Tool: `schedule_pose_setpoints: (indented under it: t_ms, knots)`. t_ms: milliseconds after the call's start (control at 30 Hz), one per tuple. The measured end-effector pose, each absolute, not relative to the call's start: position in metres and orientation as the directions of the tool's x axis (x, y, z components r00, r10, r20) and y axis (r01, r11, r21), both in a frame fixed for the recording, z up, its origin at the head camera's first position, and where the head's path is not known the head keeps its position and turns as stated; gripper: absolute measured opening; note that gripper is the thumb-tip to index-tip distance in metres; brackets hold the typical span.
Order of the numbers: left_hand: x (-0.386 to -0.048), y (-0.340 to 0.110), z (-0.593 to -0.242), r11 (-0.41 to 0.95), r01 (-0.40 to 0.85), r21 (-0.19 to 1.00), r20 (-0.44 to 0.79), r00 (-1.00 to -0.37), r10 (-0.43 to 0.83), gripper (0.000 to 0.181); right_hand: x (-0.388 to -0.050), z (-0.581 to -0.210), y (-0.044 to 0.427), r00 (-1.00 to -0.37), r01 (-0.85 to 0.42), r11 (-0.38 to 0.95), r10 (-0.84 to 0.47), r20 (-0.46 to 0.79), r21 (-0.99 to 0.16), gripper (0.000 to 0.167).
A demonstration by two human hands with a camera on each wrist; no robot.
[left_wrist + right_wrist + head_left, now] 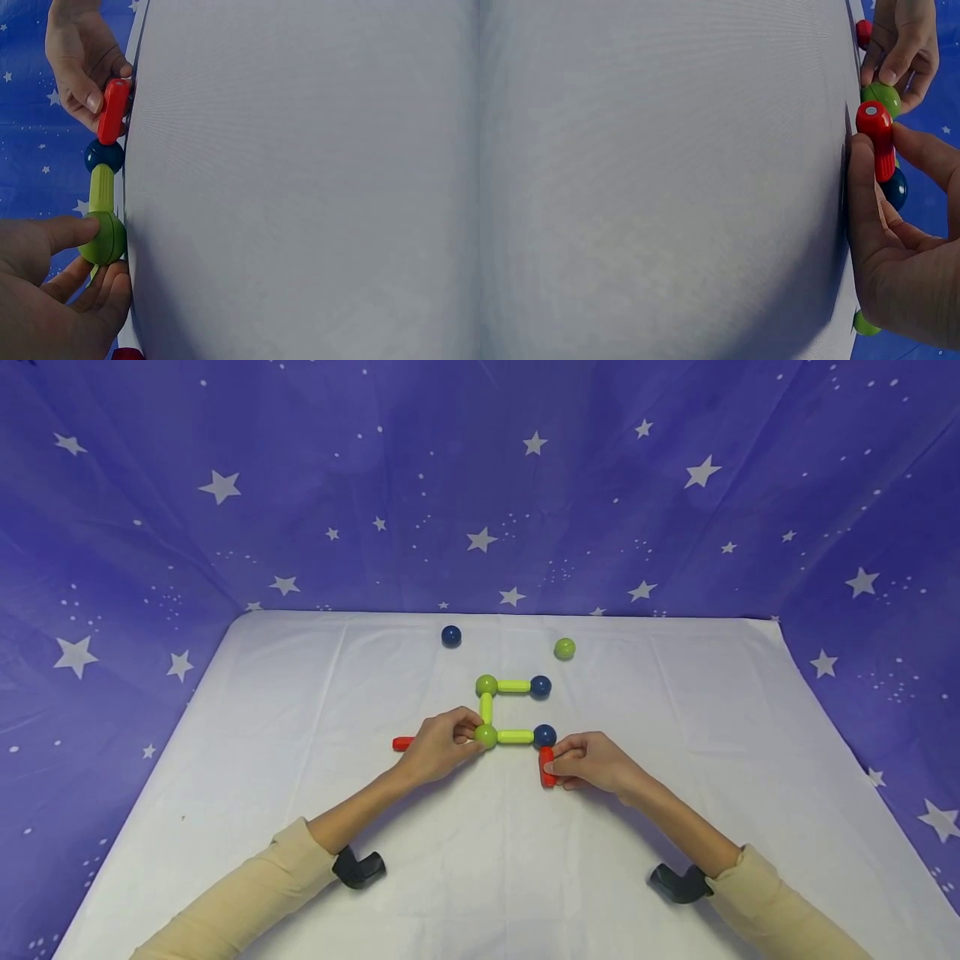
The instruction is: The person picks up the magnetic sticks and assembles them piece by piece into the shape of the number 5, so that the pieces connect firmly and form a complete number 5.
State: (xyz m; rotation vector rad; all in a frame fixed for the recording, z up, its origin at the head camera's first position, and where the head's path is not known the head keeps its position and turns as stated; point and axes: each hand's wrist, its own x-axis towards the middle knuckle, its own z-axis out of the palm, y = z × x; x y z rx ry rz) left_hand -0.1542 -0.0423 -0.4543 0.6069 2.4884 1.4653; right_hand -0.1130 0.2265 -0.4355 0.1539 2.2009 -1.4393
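In the head view, yellow-green rods and balls form a three-sided frame, with a navy ball [541, 686] at its upper right corner and another navy ball [544, 736] at the lower right. My left hand [442, 745] pinches the lower-left green ball [487, 737] between thumb and fingers, as the left wrist view also shows. My right hand [595, 766] holds a red rod [548, 767] between thumb and fingers. Its far end meets the lower navy ball, pointing toward me; in the right wrist view a silvery disc shows on the red rod's [875, 124] near end.
A second red rod [402, 744] lies left of the frame, partly behind my left hand. Toward the back sit a loose navy ball [451, 636] and a loose green ball [565, 648]. The white-covered table [300, 693] meets a starry blue cloth [420, 485] behind.
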Motion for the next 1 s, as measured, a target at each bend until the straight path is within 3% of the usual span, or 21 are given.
schedule_pose_setpoints:
  t_ms: [1000]
  knots:
    - [-0.1529, -0.0425, -0.4529, 0.415, 0.266, 0.87, 0.062, -0.894, 0.443, 0.027, -0.1155, -0.4364, 0.2301, -0.869, 0.356, 0.468, -0.153, -0.471, -0.809, 0.028]
